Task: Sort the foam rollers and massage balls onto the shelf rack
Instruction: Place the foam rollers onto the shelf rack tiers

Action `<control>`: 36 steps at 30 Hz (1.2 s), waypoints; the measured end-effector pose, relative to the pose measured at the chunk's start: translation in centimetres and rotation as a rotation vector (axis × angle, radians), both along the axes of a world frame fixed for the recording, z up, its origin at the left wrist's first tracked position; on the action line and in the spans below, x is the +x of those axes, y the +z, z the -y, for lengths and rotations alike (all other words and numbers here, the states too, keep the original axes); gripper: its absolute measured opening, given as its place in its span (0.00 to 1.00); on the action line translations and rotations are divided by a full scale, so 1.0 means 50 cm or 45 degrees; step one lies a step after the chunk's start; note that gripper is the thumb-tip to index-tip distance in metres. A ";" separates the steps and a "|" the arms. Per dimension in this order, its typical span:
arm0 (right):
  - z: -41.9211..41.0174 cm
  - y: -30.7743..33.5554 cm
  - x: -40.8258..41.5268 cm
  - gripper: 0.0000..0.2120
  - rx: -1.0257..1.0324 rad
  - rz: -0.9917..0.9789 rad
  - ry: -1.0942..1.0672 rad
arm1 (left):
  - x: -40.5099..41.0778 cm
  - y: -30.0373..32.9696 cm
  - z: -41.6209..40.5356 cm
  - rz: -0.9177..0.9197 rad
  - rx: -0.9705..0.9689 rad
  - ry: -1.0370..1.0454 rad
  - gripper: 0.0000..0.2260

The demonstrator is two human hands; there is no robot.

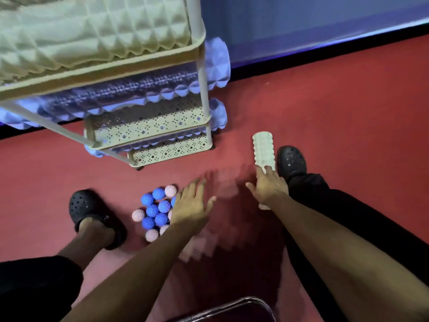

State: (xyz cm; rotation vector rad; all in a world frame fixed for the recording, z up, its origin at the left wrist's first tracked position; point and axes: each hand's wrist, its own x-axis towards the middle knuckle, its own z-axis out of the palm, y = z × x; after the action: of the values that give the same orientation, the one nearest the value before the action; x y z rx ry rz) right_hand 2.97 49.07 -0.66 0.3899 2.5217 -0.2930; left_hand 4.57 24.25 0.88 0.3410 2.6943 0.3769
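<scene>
The right hand (269,187), fingers spread, is reaching onto the light, stiff, ridged white foam roller (263,149), best gripped mid-length.

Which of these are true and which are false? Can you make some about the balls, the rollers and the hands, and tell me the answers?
1. The spiky balls lie in a pile on the red floor. True.
2. All the balls are green. False: they are blue and pale pink.
3. The right hand reaches over a white roller on the floor. True.
4. The left hand holds a ball. False: its fingers are spread and it holds nothing.
5. The top shelf of the rack holds blue rollers. False: pale rollers lie on top; the blue rollers are lower down.
</scene>
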 end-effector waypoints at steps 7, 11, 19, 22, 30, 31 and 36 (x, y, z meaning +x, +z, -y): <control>-0.074 -0.152 -0.070 0.41 -0.112 0.053 -0.395 | -0.043 -0.132 -0.066 0.061 -0.059 0.033 0.34; -0.083 -0.217 -0.093 0.42 -0.159 -0.048 -0.585 | -0.042 -0.180 -0.079 0.133 -0.089 0.029 0.35; -0.093 -0.269 -0.088 0.47 -0.304 -0.072 -0.865 | -0.023 -0.225 -0.080 0.201 -0.097 0.026 0.33; -0.082 -0.257 -0.077 0.44 -0.347 -0.057 -0.916 | -0.024 -0.211 -0.077 0.189 -0.096 0.020 0.33; 0.002 -0.080 -0.044 0.40 -0.683 -0.151 -1.328 | -0.035 -0.051 -0.060 0.255 -0.060 -0.050 0.42; 0.018 -0.050 -0.039 0.42 -0.732 -0.157 -1.376 | -0.035 -0.017 -0.056 0.310 -0.033 -0.015 0.43; 0.107 0.117 -0.008 0.43 -0.999 -0.233 -1.544 | -0.027 0.186 -0.015 0.435 0.179 0.093 0.41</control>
State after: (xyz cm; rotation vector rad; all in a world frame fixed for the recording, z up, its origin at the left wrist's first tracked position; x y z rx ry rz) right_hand 2.60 43.74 5.18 1.5166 1.7692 -1.7150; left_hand 3.24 25.00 10.19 0.1972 2.3560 0.5909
